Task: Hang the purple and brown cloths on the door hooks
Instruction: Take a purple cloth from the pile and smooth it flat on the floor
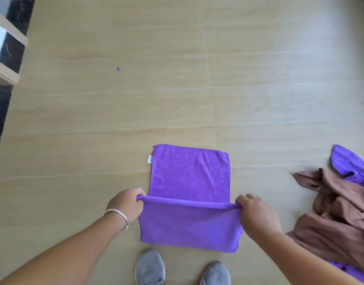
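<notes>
purple cloth (pixel 189 182): on the wooden floor (pixel 115 110), 6 o'clock of frame centre, just ahead of the grey shoes (pixel 150 268).
axis: long axis runs 12 to 6 o'clock, away from the person; near edge is lifted and folded over, fold line runs 9 to 3.
look: bright purple, fuzzy, stitched hem, faint creases; small white tag (pixel 149 159) on the far-left edge at 10 o'clock of the cloth.
left hand (pixel 126 204): pinches the left end of the raised hem; silver bracelet (pixel 118 220) on the wrist.
right hand (pixel 257 214): pinches the right end of the same hem. Hands well apart, hem taut between them.
brown cloth (pixel 337 223): crumpled heap at 3-4 o'clock, beside the right arm.
second purple cloth (pixel 347 161): bunched, touching the heap's far side, part of it under the heap.
purple scrap (pixel 118 68): on the floor at 11 o'clock, well apart.
</notes>
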A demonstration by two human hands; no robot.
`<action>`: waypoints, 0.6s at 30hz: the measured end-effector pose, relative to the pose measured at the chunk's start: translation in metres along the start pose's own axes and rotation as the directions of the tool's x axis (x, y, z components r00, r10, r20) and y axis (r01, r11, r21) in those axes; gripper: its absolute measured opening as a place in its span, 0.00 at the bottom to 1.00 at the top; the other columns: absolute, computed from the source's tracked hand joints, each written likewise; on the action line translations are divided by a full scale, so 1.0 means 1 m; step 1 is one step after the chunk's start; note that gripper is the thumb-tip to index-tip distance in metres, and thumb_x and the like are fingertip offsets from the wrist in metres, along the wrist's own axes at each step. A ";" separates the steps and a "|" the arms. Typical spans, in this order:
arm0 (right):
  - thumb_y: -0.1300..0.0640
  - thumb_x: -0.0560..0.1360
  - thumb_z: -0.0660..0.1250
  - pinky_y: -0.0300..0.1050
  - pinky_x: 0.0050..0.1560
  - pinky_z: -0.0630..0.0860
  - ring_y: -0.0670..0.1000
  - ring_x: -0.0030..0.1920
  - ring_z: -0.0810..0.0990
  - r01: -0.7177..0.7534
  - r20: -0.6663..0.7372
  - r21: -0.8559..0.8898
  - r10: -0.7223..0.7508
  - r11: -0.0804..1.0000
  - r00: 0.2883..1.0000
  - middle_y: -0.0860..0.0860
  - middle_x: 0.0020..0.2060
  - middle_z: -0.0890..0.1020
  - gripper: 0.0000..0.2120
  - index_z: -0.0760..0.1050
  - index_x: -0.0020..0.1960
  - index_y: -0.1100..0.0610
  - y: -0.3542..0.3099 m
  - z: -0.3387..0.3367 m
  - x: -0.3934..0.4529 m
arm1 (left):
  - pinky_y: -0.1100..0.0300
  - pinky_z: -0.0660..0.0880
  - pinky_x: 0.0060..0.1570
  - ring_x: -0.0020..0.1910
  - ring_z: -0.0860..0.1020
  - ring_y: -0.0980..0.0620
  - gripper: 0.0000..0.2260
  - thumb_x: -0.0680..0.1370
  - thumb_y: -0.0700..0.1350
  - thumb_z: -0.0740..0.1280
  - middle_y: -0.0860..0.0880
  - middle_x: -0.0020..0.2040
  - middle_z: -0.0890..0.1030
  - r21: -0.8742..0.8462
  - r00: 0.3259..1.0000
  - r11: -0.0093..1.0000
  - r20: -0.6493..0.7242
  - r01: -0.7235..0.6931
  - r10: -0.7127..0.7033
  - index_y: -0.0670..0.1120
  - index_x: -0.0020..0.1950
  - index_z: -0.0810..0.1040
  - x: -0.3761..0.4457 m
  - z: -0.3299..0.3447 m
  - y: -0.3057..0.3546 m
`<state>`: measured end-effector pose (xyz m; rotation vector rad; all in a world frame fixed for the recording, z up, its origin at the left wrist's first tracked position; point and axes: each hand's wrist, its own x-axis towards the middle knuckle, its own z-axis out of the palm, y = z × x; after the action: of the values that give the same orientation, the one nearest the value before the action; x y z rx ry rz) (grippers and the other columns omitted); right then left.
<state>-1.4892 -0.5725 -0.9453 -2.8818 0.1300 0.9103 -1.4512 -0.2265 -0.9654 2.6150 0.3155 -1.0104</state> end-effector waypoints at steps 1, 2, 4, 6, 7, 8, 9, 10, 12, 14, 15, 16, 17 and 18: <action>0.63 0.71 0.56 0.44 0.42 0.66 0.53 0.50 0.76 -0.010 -0.033 0.028 0.011 1.000 0.999 0.48 0.46 0.77 0.15 0.75 0.50 0.50 -0.001 0.000 0.023 | 0.60 0.73 0.37 0.40 0.78 0.53 0.10 0.71 0.41 0.60 0.57 0.39 0.80 -0.025 1.000 1.000 -0.019 -0.005 0.004 0.57 0.40 0.75 0.023 -0.002 0.001; 0.64 0.70 0.55 0.45 0.42 0.67 0.54 0.49 0.76 -0.022 -0.067 0.054 0.025 0.998 0.997 0.49 0.45 0.78 0.15 0.74 0.49 0.51 -0.001 0.002 0.047 | 0.60 0.73 0.37 0.39 0.78 0.54 0.10 0.71 0.41 0.60 0.58 0.39 0.80 -0.048 0.999 0.999 -0.037 -0.015 0.013 0.57 0.41 0.75 0.047 -0.004 0.003; 0.66 0.68 0.54 0.45 0.39 0.66 0.55 0.45 0.77 -0.042 -0.138 0.094 0.055 0.995 0.989 0.49 0.43 0.78 0.15 0.73 0.46 0.51 -0.001 0.007 0.096 | 0.59 0.74 0.39 0.41 0.79 0.52 0.10 0.72 0.42 0.60 0.58 0.42 0.80 -0.074 0.998 0.996 -0.053 -0.040 0.036 0.57 0.43 0.75 0.101 -0.004 0.009; 0.66 0.68 0.53 0.44 0.38 0.64 0.55 0.44 0.77 -0.069 -0.185 0.111 0.089 0.991 0.979 0.50 0.44 0.79 0.16 0.72 0.48 0.51 0.000 0.018 0.147 | 0.59 0.74 0.39 0.43 0.79 0.50 0.09 0.72 0.41 0.60 0.54 0.45 0.80 -0.059 0.996 0.996 -0.051 -0.073 0.070 0.56 0.45 0.75 0.161 0.000 0.016; 0.66 0.69 0.53 0.43 0.39 0.65 0.55 0.45 0.77 -0.085 -0.196 0.114 0.106 0.990 0.975 0.50 0.46 0.79 0.18 0.72 0.51 0.50 0.000 0.025 0.173 | 0.60 0.73 0.37 0.42 0.79 0.50 0.10 0.73 0.41 0.60 0.53 0.45 0.80 -0.044 0.997 0.996 -0.038 -0.074 0.072 0.55 0.47 0.75 0.189 0.001 0.020; 0.66 0.70 0.53 0.43 0.41 0.66 0.55 0.48 0.78 -0.103 -0.198 0.106 0.122 0.989 0.973 0.50 0.49 0.79 0.20 0.71 0.57 0.50 0.000 0.033 0.196 | 0.60 0.72 0.36 0.42 0.79 0.50 0.11 0.73 0.41 0.60 0.52 0.46 0.80 -0.021 0.998 0.998 -0.020 -0.066 0.065 0.53 0.51 0.75 0.216 0.004 0.023; 0.66 0.71 0.54 0.44 0.43 0.67 0.55 0.52 0.77 -0.120 -0.202 0.099 0.138 0.988 0.970 0.50 0.53 0.78 0.22 0.69 0.62 0.50 0.000 0.041 0.218 | 0.60 0.74 0.39 0.44 0.79 0.50 0.14 0.74 0.41 0.60 0.52 0.49 0.80 0.007 0.998 0.998 -0.018 -0.057 0.057 0.52 0.57 0.74 0.240 0.008 0.026; 0.65 0.71 0.55 0.45 0.45 0.68 0.55 0.55 0.76 -0.129 -0.223 0.099 0.148 0.987 0.964 0.51 0.56 0.76 0.23 0.66 0.65 0.51 0.000 0.050 0.236 | 0.59 0.75 0.44 0.49 0.79 0.48 0.17 0.75 0.41 0.60 0.51 0.55 0.79 0.041 0.997 0.998 -0.047 -0.056 0.058 0.52 0.63 0.72 0.261 0.013 0.029; 0.63 0.72 0.58 0.47 0.51 0.69 0.54 0.59 0.72 -0.122 -0.286 0.089 0.143 0.988 0.947 0.51 0.61 0.71 0.24 0.64 0.67 0.51 0.000 0.068 0.263 | 0.54 0.74 0.56 0.60 0.76 0.46 0.23 0.75 0.42 0.60 0.48 0.66 0.73 0.113 0.977 0.990 -0.186 -0.085 0.105 0.51 0.70 0.67 0.287 0.026 0.034; 0.61 0.72 0.60 0.47 0.57 0.68 0.53 0.63 0.69 -0.056 -0.336 0.036 0.065 0.998 0.940 0.50 0.66 0.68 0.26 0.63 0.69 0.51 -0.001 0.081 0.270 | 0.51 0.72 0.61 0.65 0.71 0.45 0.24 0.75 0.43 0.62 0.48 0.70 0.69 0.175 0.923 0.962 -0.288 -0.212 0.256 0.49 0.72 0.66 0.289 0.041 0.038; 0.59 0.72 0.60 0.47 0.60 0.67 0.53 0.66 0.68 0.018 -0.343 -0.018 -0.023 1.000 0.939 0.50 0.68 0.67 0.26 0.64 0.70 0.51 -0.001 0.087 0.267 | 0.51 0.71 0.63 0.67 0.70 0.46 0.24 0.76 0.44 0.63 0.48 0.71 0.68 0.245 0.876 0.920 -0.307 -0.305 0.372 0.49 0.72 0.67 0.282 0.048 0.038; 0.58 0.72 0.62 0.48 0.62 0.67 0.54 0.67 0.68 0.116 -0.343 -0.090 -0.140 0.989 0.929 0.51 0.69 0.68 0.26 0.66 0.70 0.51 -0.003 0.091 0.260 | 0.51 0.70 0.64 0.67 0.71 0.46 0.24 0.76 0.45 0.64 0.48 0.71 0.68 0.355 0.806 0.844 -0.301 -0.402 0.510 0.48 0.72 0.68 0.272 0.055 0.039; 0.56 0.71 0.65 0.49 0.62 0.70 0.55 0.67 0.70 0.222 -0.325 -0.157 -0.263 0.962 0.909 0.53 0.67 0.71 0.25 0.69 0.68 0.52 -0.003 0.096 0.250 | 0.49 0.71 0.64 0.67 0.72 0.46 0.24 0.75 0.46 0.65 0.46 0.71 0.70 0.465 0.716 0.742 -0.276 -0.484 0.641 0.48 0.71 0.71 0.261 0.062 0.040; 0.53 0.68 0.69 0.50 0.60 0.73 0.56 0.64 0.74 0.315 -0.294 -0.205 -0.365 0.927 0.883 0.54 0.64 0.75 0.25 0.73 0.65 0.53 -0.003 0.102 0.239 | 0.47 0.72 0.64 0.66 0.75 0.45 0.24 0.74 0.48 0.66 0.45 0.70 0.72 0.529 0.638 0.651 -0.244 -0.544 0.731 0.48 0.70 0.74 0.249 0.071 0.040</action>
<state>-1.3517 -0.5665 -1.1657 -3.0265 -0.4280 0.3892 -1.3010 -0.2678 -1.1765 2.9128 -0.8265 -0.2178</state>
